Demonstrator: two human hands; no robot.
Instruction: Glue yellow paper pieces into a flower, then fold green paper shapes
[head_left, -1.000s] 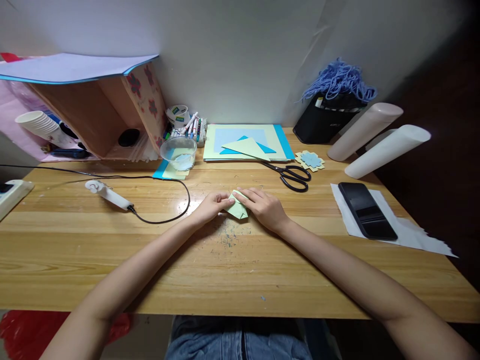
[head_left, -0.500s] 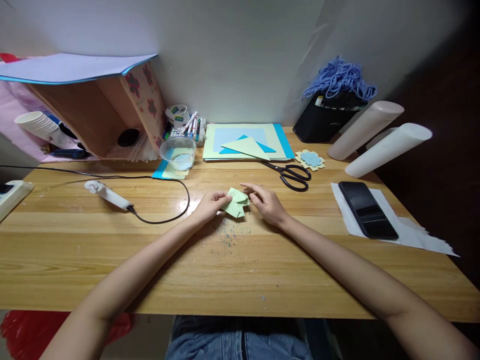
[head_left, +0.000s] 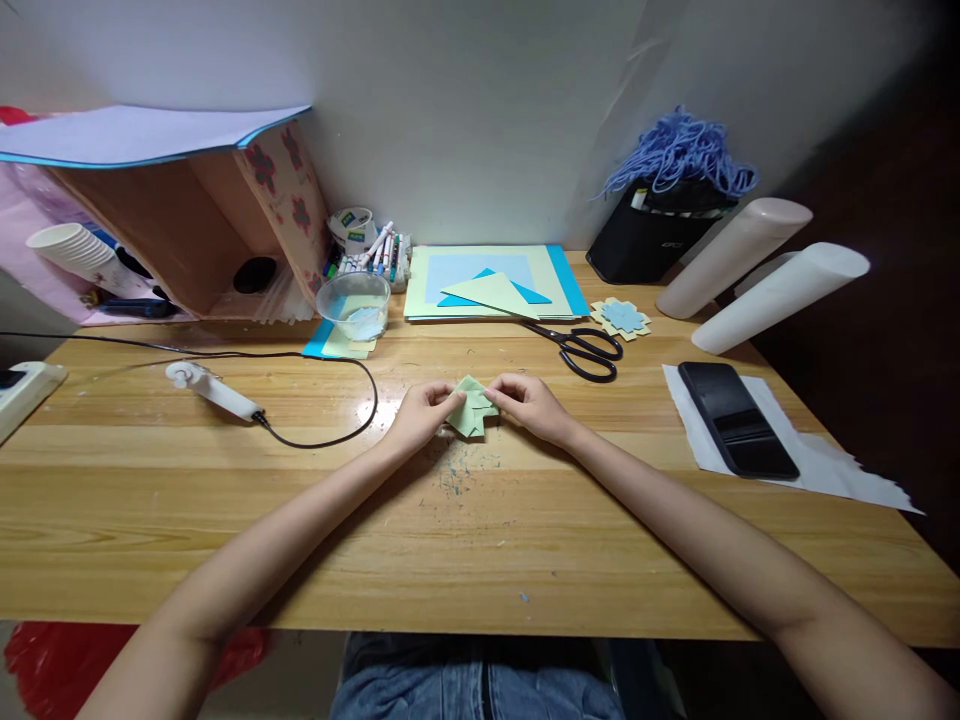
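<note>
A small piece of pale green paper [head_left: 472, 412], folded and with notched edges, is held up just above the table between both hands. My left hand [head_left: 426, 412] pinches its left side, thumb on top. On the right edge, my right hand [head_left: 529, 405] closes thumb and forefinger on the paper. Tiny blue and dark paper scraps [head_left: 457, 475] lie scattered on the wood below. Beyond my right hand rest black-handled scissors [head_left: 589, 352], their blades reaching toward the paper sheets. A layered paper flower [head_left: 621, 318] in yellow and blue lies behind the scissors.
Stacked sheets [head_left: 420, 290] lie against the wall, beside a clear plastic bowl [head_left: 354, 310] and markers [head_left: 379, 255]. A white corded tool [head_left: 217, 392] is at left near a cardboard box [head_left: 285, 210]. Right: a phone [head_left: 736, 420], white rolls [head_left: 780, 300] and a black holder [head_left: 637, 240].
My right hand has moved left and its fingers have closed on the paper's right edge. The left hand keeps its pinch, and the paper is turned slightly.
</note>
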